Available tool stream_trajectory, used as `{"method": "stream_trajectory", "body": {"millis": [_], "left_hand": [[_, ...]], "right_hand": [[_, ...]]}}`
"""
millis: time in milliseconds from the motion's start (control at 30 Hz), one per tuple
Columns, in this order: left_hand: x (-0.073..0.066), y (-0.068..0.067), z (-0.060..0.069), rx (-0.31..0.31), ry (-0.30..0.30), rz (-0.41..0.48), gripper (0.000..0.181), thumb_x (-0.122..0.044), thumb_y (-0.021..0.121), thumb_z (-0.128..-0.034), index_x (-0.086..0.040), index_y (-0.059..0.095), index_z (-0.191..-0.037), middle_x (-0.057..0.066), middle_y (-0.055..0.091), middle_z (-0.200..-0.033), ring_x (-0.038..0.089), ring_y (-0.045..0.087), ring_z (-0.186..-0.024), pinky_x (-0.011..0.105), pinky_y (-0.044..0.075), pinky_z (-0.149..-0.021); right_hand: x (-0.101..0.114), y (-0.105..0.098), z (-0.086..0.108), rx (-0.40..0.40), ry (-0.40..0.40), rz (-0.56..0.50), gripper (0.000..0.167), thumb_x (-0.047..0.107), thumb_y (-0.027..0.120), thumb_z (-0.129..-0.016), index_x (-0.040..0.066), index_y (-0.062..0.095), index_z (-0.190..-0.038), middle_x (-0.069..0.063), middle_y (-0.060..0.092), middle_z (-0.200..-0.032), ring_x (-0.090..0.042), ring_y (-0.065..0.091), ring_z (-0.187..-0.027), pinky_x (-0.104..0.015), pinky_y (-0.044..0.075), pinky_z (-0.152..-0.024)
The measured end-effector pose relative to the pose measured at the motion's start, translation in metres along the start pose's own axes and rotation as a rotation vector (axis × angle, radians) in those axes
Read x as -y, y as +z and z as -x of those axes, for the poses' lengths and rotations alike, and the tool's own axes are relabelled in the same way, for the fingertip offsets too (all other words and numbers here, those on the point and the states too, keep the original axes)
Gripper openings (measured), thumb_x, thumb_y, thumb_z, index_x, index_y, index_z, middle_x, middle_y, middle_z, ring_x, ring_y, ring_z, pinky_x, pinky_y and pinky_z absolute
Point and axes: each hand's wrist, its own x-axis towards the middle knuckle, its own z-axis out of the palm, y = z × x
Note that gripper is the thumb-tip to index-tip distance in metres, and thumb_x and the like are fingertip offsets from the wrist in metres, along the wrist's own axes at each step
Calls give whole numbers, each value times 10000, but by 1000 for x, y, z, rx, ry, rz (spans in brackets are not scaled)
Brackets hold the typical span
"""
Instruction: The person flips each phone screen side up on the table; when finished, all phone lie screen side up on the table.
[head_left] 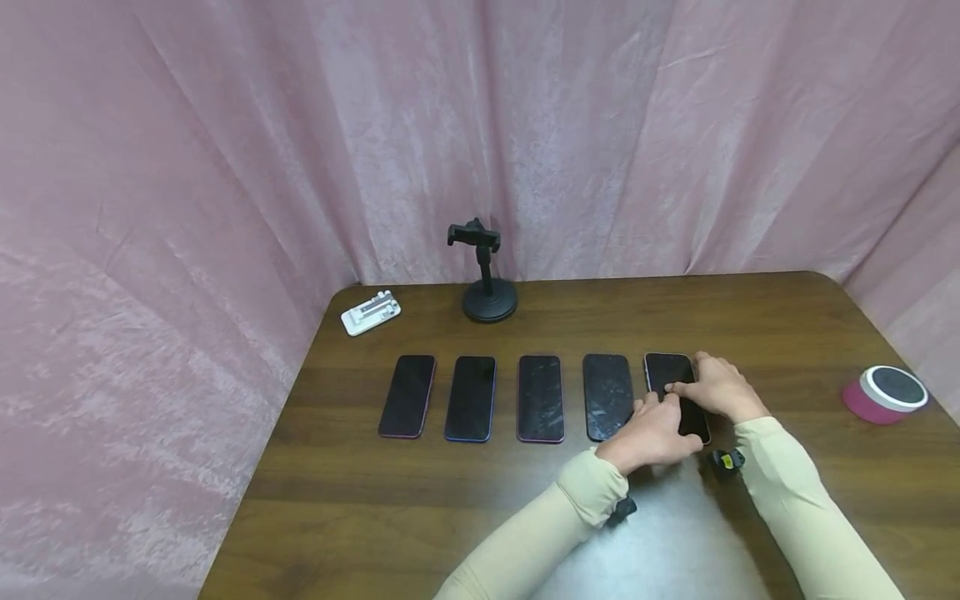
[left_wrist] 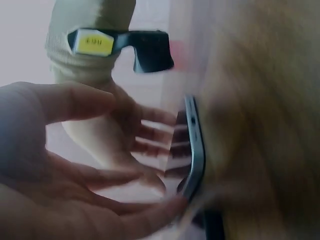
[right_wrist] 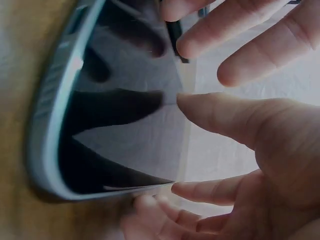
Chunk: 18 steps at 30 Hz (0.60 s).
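Note:
Five... several smartphones lie face up in a row, their screens dark. Both hands are at the rightmost smartphone (head_left: 686, 423), which has a silvery frame (left_wrist: 196, 142). My left hand (head_left: 651, 432) reaches across its lower left part, and a fingertip (left_wrist: 175, 205) meets its edge in the left wrist view. My right hand (head_left: 722, 388) is at the upper right side, fingers by the edge and thumb (right_wrist: 210, 112) over the screen (right_wrist: 130, 120). Neither hand's fingers curl round it. Beside it on the left lies another smartphone (head_left: 607, 396), partly behind my left hand.
Further left lie a smartphone (head_left: 540, 398), a blue-edged smartphone (head_left: 470, 398) and a purple-edged smartphone (head_left: 407, 396). A black phone stand (head_left: 489, 300) and a small white object (head_left: 371, 313) sit at the back. A pink-and-white round object (head_left: 885, 393) is at the right of the wooden table (head_left: 337, 500).

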Motion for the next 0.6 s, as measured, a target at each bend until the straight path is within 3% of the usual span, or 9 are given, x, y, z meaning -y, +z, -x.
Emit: {"method": "stream_trajectory", "body": {"millis": [133, 233, 433, 600], "left_hand": [[18, -18, -1, -37, 122, 107, 573, -296, 660, -945, -105, 505, -1462, 1, 511, -1449, 125, 451, -1330, 213, 387, -1026], [31, -29, -3, -51, 179, 151, 507, -247, 643, -962, -103, 529, -1435, -4, 545, -1394, 85, 484, -1270, 196, 387, -1003], [49, -42, -2, -54, 179, 126, 454, -215, 655, -957, -82, 563, -1382, 32, 597, -1202, 68, 512, -1044, 168, 398, -841], [60, -49, 2, -52, 122, 89, 456, -225, 650, -967, -97, 558, -1395, 30, 558, -1320, 108, 504, -1203, 221, 414, -963]], "right_hand": [[10, -4, -5, 3, -15, 19, 691, 311, 634, -946, -250, 415, -1283, -443, 501, -1160, -582, 496, -1070, -665, 437, -863], [18, -7, -8, -1, -31, 26, 707, 314, 606, -960, -250, 387, -1326, -460, 448, -1217, -602, 449, -1113, -689, 408, -901], [35, -4, -13, -4, -68, 12, 712, 330, 612, -972, -219, 388, -1366, -468, 395, -1287, -659, 361, -1167, -730, 362, -920], [49, 2, -15, -29, -110, 10, 690, 319, 620, -979, -195, 402, -1385, -458, 400, -1315, -658, 355, -1197, -741, 358, -922]]}}
